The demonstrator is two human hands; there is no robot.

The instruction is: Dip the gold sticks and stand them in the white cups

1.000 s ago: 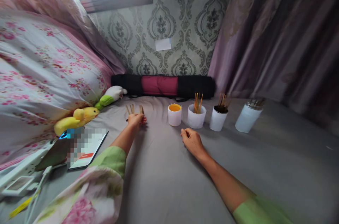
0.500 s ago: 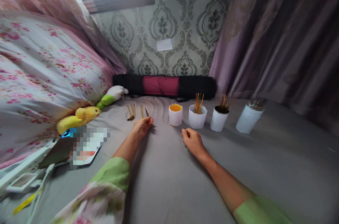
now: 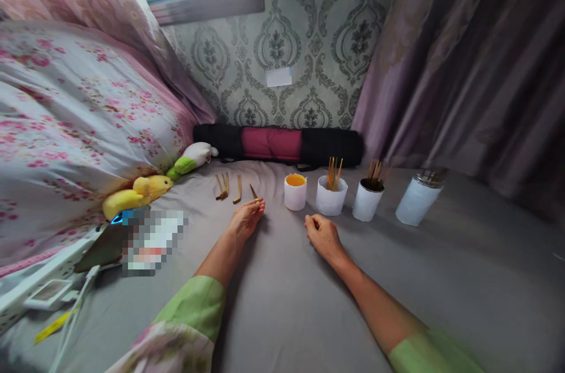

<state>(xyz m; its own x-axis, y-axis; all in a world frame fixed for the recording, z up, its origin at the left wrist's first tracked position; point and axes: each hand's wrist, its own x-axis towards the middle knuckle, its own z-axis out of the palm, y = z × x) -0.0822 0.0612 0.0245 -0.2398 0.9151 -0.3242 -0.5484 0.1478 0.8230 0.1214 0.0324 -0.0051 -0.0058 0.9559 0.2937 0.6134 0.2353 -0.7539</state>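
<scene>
My left hand rests on the grey sheet, its fingertips pinching one thin brown stick that points up and away. Just beyond it a few more sticks lie loose on the sheet. My right hand lies on the sheet in a loose fist, and nothing shows in it. Ahead stand a white cup with orange contents, a white cup holding orange sticks, a white cup holding dark sticks, and a pale jar with sticks.
A black and maroon bolster lies against the patterned wall. Yellow and green-white plush toys sit beside a floral duvet at left. A phone and small items lie at the near left. Curtains hang at right.
My left hand has drawn back from the loose sticks and moved right, pinching one stick. My right hand has stayed put. The view has shifted slightly.
</scene>
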